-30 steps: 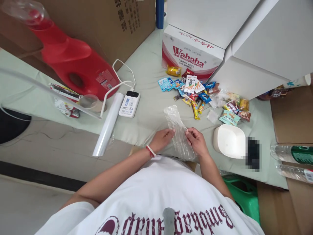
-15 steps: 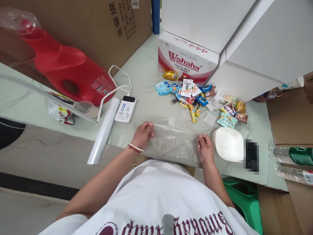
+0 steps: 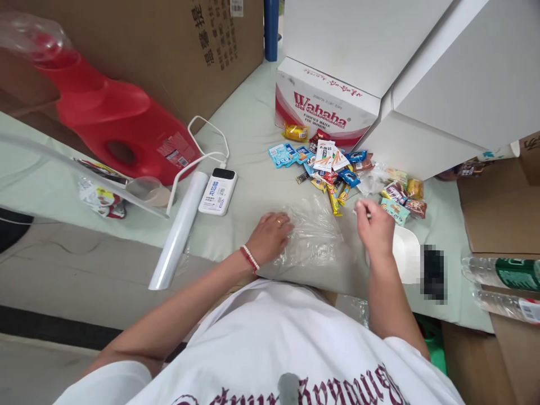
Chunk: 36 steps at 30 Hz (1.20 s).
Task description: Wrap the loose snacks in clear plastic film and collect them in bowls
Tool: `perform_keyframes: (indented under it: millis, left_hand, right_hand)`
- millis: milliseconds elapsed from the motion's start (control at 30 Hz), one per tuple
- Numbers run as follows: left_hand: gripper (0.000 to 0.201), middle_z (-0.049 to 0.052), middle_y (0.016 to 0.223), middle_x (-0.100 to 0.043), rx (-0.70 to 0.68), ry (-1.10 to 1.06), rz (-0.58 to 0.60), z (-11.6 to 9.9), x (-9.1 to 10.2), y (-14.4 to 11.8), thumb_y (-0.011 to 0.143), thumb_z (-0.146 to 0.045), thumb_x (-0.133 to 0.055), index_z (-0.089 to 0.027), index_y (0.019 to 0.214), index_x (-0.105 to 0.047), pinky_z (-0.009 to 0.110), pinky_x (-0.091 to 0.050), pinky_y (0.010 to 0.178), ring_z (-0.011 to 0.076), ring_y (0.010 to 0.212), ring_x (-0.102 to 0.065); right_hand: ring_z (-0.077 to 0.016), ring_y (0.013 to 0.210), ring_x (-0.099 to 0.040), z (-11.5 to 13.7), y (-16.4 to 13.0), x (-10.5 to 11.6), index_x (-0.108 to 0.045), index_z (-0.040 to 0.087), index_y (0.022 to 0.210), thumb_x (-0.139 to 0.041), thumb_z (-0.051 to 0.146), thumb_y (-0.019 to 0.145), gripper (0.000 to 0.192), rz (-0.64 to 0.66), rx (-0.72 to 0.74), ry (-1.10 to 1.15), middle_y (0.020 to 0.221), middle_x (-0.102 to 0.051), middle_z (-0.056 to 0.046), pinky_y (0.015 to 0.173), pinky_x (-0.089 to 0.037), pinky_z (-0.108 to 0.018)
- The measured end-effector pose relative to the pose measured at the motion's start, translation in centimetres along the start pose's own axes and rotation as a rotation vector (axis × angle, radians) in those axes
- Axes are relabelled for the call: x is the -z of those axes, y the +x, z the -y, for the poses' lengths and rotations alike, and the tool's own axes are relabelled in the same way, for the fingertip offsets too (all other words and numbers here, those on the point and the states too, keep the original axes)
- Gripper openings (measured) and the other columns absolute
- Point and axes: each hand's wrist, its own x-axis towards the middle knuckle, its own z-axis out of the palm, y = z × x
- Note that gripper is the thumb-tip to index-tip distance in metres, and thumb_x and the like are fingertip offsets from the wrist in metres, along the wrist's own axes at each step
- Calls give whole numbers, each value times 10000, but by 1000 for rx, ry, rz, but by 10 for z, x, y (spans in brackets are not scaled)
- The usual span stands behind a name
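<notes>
With the left hand (image 3: 270, 236) pressed flat on the clear plastic bag (image 3: 314, 239), the right hand (image 3: 373, 228), fingers loosely curled and empty, should pick one snack packet (image 3: 394, 209) cleanly.

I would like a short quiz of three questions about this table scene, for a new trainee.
1. True or false: the left hand rests flat on the clear plastic bag.
2. What lies nearest beyond the right hand? A) snack packets B) red jug C) power bank
3. Fill in: the box behind the snacks reads ____.

Key: 1 true; 2 A; 3 Wahaha.
</notes>
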Motion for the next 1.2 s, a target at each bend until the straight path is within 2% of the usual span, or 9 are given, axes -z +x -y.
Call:
perform_keyframes:
  millis: [133,233,367,500,600,700,833,933,1200]
  left_hand:
    - [630,177,1645,-453,23,47,165,2,-24,-16,908,-322,-670,-258,1523,-549,693,-213,1235,396,1538,-379]
    - [720,166,1713,-334,27,58,146,2,-34,-33,935,-419,-647,-280,1608,-434,718,-145,1250,396,1572,-328]
    - [729,163,1720,-316,13,53,109,-1,-37,-45,955,-502,-612,-266,1618,-419,696,-88,1275,371,1583,-319]
    - [742,165,1715,-323,21,47,93,-4,-36,-46,924,-605,-634,-297,1581,-482,761,9,1245,405,1576,-320]
    - [769,165,1724,-301,6,50,105,-5,-35,-45,885,-644,-670,-314,1561,-509,791,54,1221,432,1576,-304]
    - [788,165,1723,-305,-2,49,114,-5,-34,-44,875,-652,-680,-331,1570,-493,792,76,1215,428,1585,-284]
    - [813,158,1728,-294,4,38,118,-3,-36,-44,875,-649,-682,-337,1591,-457,785,119,1208,420,1588,-279]
    - [887,183,1727,-283,15,34,107,2,-36,-46,855,-657,-701,-308,1618,-415,788,121,1204,439,1573,-304]
    - [605,137,1662,-445,115,-3,42,32,-26,-44,1034,-494,-434,-261,1592,-437,732,-10,1261,344,1580,-334]
  right_hand:
    - [-343,1144,-618,18,105,-33,-683,159,1123,-526,407,1020,311,-8,-65,-148,1127,-712,-170,1036,-446,-501]
    - [-395,1367,-477,32,167,-69,-588,23,1295,-592,537,998,593,8,-189,-173,1338,-608,-283,1151,-339,-592]
    - [-311,1335,-499,45,205,-100,-570,-91,1258,-507,701,971,844,111,-295,-147,1331,-588,-351,1126,-399,-541]
    - [-303,1177,-609,40,211,-98,-696,11,990,-683,548,922,541,179,-310,-176,1142,-685,-285,1057,-464,-510]
    - [-350,1106,-642,35,199,-77,-713,100,952,-792,351,814,297,134,-200,-197,1062,-706,-216,1009,-489,-522]
    - [-315,1087,-642,42,160,-56,-689,152,1134,-708,372,865,348,71,31,16,1113,-704,-147,974,-520,-484]
    - [-247,914,-683,52,74,-51,-707,208,1164,-738,514,847,442,592,123,504,1026,-746,-55,809,-580,-385]
    - [-221,802,-692,31,16,-45,-759,200,1047,-835,487,761,413,937,39,560,945,-772,-35,718,-578,-333]
    - [-253,968,-730,-59,-60,22,-732,173,1204,-752,426,833,450,1267,-181,366,1140,-790,-82,863,-586,-361]
